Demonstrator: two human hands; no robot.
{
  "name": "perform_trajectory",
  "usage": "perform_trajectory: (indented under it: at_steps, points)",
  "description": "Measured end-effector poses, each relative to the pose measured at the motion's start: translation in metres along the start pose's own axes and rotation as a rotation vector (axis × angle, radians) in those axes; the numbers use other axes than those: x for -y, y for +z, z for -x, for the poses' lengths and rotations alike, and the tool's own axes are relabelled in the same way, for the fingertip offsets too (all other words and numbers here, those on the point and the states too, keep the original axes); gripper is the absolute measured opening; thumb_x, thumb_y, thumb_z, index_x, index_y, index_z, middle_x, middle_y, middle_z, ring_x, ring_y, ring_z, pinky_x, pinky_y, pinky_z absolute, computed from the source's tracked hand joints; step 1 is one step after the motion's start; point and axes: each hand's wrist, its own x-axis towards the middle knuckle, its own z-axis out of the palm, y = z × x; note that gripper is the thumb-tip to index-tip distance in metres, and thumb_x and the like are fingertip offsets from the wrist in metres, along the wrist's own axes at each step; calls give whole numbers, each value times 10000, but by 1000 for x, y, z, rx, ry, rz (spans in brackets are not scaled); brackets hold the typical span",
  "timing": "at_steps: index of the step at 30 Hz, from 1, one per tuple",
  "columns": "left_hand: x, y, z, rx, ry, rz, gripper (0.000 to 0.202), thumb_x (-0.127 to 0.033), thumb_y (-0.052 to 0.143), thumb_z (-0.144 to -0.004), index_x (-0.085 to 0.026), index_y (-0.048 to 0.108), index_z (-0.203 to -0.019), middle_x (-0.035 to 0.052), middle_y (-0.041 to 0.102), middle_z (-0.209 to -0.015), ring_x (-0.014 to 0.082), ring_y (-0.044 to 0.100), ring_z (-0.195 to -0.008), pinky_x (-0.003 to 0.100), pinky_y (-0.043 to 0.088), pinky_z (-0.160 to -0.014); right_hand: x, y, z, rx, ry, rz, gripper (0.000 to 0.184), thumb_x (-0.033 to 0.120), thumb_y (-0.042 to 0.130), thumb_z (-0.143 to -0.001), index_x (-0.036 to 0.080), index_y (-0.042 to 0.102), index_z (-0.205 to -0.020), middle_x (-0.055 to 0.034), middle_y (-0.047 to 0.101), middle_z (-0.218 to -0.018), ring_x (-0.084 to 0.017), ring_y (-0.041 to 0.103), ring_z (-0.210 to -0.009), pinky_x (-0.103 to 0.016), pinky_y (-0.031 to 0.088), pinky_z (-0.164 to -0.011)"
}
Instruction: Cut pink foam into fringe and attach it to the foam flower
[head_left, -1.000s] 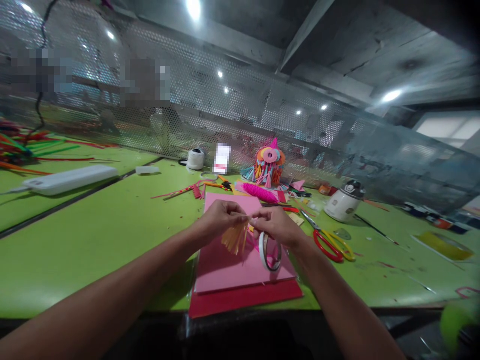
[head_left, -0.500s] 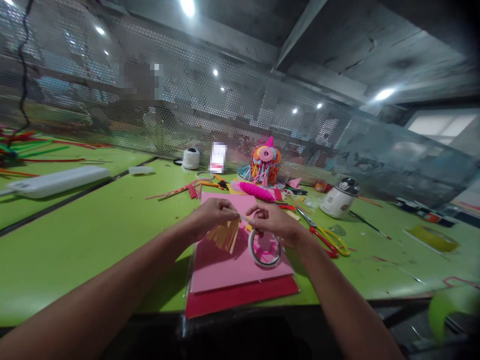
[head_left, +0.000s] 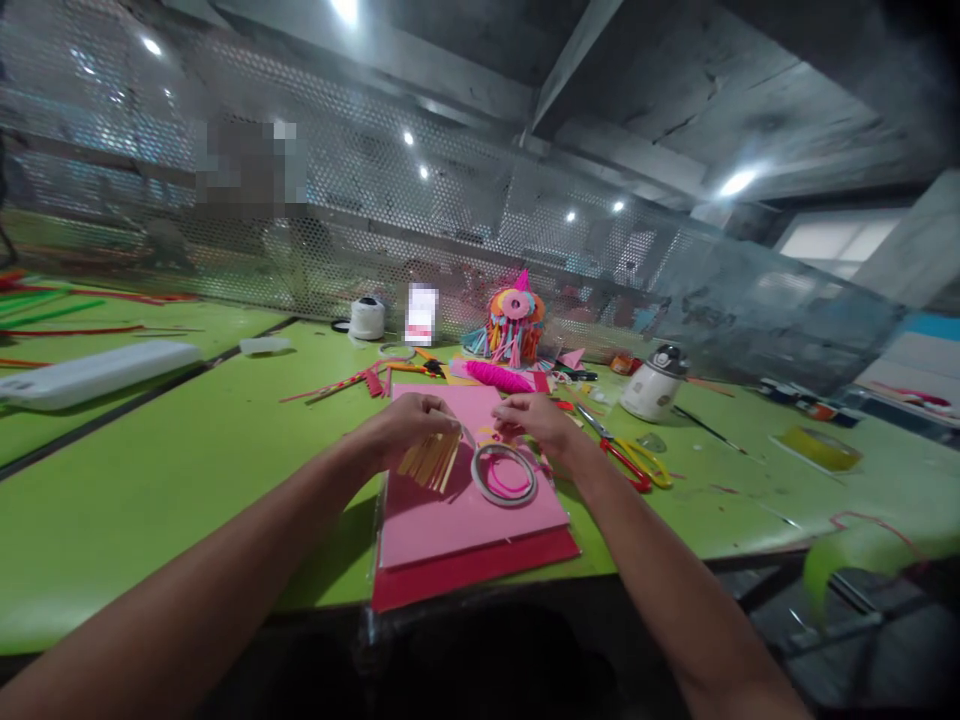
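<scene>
Green tabletop (head_left: 247,430) spreads beneath a pink sheet (head_left: 465,535) lying before me. My left hand (head_left: 415,428) is pinched narrow; my right hand (head_left: 538,420), apart from it, is loosely curled, and I cannot tell whether it holds anything. Between and below them sits a tape roll (head_left: 504,500). The yellow fringe (head_left: 433,463) hangs from my left grip, over the sheet.

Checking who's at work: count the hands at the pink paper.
2: the left hand, holding the tan fringe, and the right hand, just beyond the tape roll; none looks hidden.
</scene>
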Motion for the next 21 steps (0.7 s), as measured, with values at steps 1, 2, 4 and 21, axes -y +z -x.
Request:
perform_trajectory:
  at_steps: [1, 2, 4, 21]
  points:
    - [0, 0, 0, 0, -9, -10, 170, -254, 673, -567, -129, 585, -642, -6, 569, -534, 118, 507, -479, 234, 365, -473, 0, -5, -1, -12, 7, 39, 260, 379, 561, -757, 123, 609, -756, -43, 639, -668, -91, 564, -543, -226, 460, -547]
    - [0, 0, -1, -3, -17, -24, 175, -260, 672, -565, -130, 582, -641, -9, 564, -527, 119, 506, -473, 234, 364, -468, -1, -12, -2, -28, 16, 89, 244, 363, 556, -756, 126, 611, -730, -34, 629, -639, -92, 556, -537, -225, 453, -545]
    - [0, -1, -1, -16, -26, -58, 183, -273, 670, -562, -135, 576, -636, -15, 554, -513, 120, 502, -463, 234, 362, -458, -4, -32, -1, -73, 45, 222, 212, 322, 563, -738, 136, 610, -647, -15, 595, -571, -98, 528, -522, -221, 425, -533]
    - [7, -6, -6, -12, 2, -72, 109, -238, 639, -545, -151, 585, -581, -11, 571, -499, 133, 521, -462, 245, 387, -460, -89, -140, 78, -114, 472, 970, 618, 125, 605, -617, 105, 500, -1226, -183, 582, -1151, -261, 563, -982, -255, 400, -708]
